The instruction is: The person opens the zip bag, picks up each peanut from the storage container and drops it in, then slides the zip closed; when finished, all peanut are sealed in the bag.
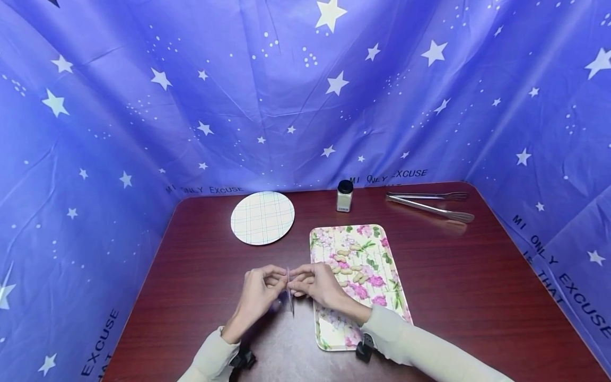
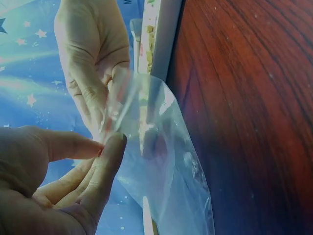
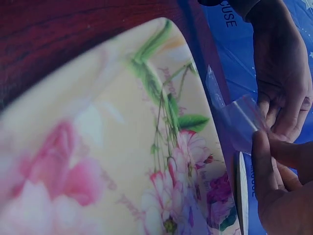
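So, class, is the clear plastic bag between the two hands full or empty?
It looks empty: the clear plastic bag is see-through with no contents visible, and looks thin edge-on from the head camera.

Person is wearing pale cream long sleeves point(image 1: 425, 342), ending at the wrists. Black, blocky wrist cameras point(image 1: 365, 348) are protruding beside both cuffs point(image 1: 221, 342).

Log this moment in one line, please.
left hand: pinches clear bag | right hand: pinches clear bag | peanuts: on tray | tongs: on table
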Demonstrator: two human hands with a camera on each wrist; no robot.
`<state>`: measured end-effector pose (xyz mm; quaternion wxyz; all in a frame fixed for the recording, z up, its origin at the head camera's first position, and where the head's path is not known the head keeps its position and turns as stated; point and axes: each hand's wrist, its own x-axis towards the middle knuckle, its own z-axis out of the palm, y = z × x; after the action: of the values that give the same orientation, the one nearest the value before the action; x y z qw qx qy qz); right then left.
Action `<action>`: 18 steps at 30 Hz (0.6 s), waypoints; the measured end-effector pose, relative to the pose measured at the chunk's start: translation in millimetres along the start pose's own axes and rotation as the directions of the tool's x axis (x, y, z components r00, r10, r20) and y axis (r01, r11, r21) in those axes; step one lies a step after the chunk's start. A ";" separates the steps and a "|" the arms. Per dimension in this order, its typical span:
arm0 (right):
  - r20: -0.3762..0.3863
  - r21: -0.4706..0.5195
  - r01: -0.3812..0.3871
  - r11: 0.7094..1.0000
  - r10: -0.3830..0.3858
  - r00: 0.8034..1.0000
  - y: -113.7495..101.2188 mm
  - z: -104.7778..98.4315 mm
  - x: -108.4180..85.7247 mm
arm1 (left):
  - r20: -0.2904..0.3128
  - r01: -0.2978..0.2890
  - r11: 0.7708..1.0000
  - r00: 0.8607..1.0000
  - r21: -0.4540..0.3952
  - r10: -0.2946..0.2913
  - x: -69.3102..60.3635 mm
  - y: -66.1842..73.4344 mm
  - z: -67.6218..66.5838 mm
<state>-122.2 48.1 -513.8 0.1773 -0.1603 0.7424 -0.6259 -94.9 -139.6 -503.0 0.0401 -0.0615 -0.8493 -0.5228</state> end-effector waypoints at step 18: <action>-0.015 0.000 0.027 1.000 -0.027 1.000 3.3 -1.7 1.3 | 0.051 0.015 0.999 0.999 0.029 -0.016 -10.7 -0.4 3.3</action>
<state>-124.2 49.4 -516.9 0.1634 -0.1656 0.7415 -0.6293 -84.4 -137.5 -506.3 0.0154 -0.0676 -0.8579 -0.5091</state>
